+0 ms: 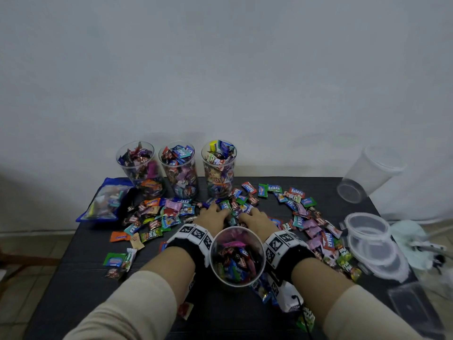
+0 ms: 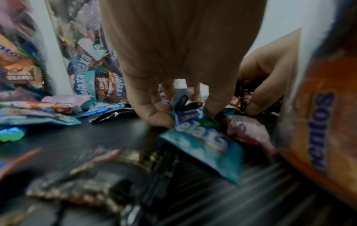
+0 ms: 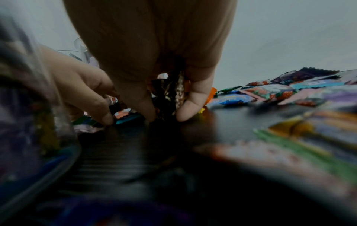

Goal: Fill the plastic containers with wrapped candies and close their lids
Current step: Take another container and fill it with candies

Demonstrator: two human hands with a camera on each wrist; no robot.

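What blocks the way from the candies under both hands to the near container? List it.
Nothing visible. The left hand and right hand gather candies just beyond the near container, which stands between the wrists. It has no lid, is only partly filled, and nothing covers its mouth. The lids lie at the right.

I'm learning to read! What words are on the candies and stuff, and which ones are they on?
"Relaxa": red wrapped candy on the black table.
"Relaxa": teal wrapped candy.
"mentos": orange wrapped candy.
"COFFEE CANDY": brown wrapped candy inside a clear plastic container.
Black-and-white square codes on the white wristbands: patterns, no words.
Other wrappers: too small or blurred.
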